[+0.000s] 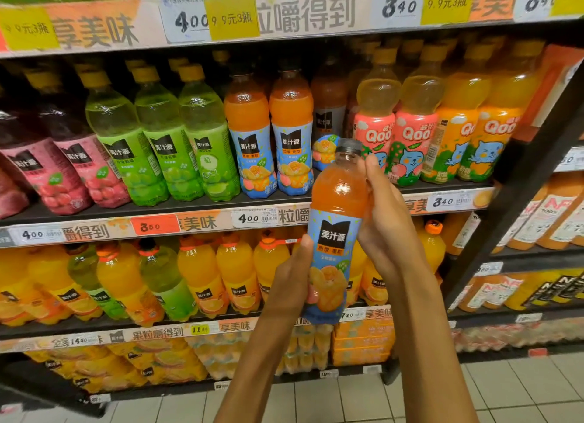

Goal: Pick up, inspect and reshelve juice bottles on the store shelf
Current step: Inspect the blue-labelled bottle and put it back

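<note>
Orange juice in clear plastic, that's the bottle (335, 233) being held up in front of the shelves, upright with a slight lean, dark grey cap on top. It's got a rounded shoulder, a pinched waist and a glossy light-blue wrap label with a black logo patch and fruit pictures lower down. You can see shop-light glare on the smooth plastic above the label.

Only one view here, the head camera looking down at both arms.

Left hand (292, 280) grips the lower part of the bottle, thumb lying up along the left edge of the label, fingers wrapped round behind where I can't see them. Right hand (387, 220) holds the upper half from the right side, palm against the bottle, thumb tip up near the neck just under the cap. So both hands are grasping it, neither one loose.

Behind it, the middle shelf (158, 211) has a dark board with a paper price strip along the front. Two matching blue-label orange bottles (271, 132) stand there just left of the held one, then green grape bottles (164, 138) with yellow caps, then pink-label ones (63, 170) further left. Right of the held bottle are the Qoo bottles (410, 128), pink and orange wraps with a blue cartoon critter. Lower shelf has fat yellow-orange bottles (218, 274), and shrink-wrapped packs (177, 359) sit at the bottom by the pale floor tiles (347, 400).
</note>
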Available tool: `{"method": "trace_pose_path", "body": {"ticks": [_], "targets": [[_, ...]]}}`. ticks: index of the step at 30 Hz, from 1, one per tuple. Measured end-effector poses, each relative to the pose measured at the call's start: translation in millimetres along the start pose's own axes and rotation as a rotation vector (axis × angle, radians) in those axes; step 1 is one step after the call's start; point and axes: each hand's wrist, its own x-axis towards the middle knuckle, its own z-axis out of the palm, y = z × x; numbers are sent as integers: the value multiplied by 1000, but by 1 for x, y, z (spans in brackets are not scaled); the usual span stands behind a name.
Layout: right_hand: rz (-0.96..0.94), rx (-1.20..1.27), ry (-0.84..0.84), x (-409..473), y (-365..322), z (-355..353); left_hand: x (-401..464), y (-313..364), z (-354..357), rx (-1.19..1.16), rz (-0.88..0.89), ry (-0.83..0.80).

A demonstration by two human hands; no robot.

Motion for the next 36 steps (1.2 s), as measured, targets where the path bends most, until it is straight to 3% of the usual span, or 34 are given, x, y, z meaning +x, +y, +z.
{"method": "trace_pose_path", "body": {"ticks": [6,11,15,20,27,36], "targets": [[111,149,-49,1,3,-3,-4,2,-6,-261,-65,-174],[66,219,-123,-1,6,-9,-2,2,-6,-115,-45,-129],[-42,17,-18,-3,0,-7,0,6,-3,49,4,-50],[-79,-58,-41,-7,-6,-1,-1,5,3,-32,29,-36],[31,111,-204,-7,-6,-1,-8,7,-5,-336,-145,-306],[-88,-59,-61,-8,-5,-4,-9,14,-3,39,-34,-109]]}}
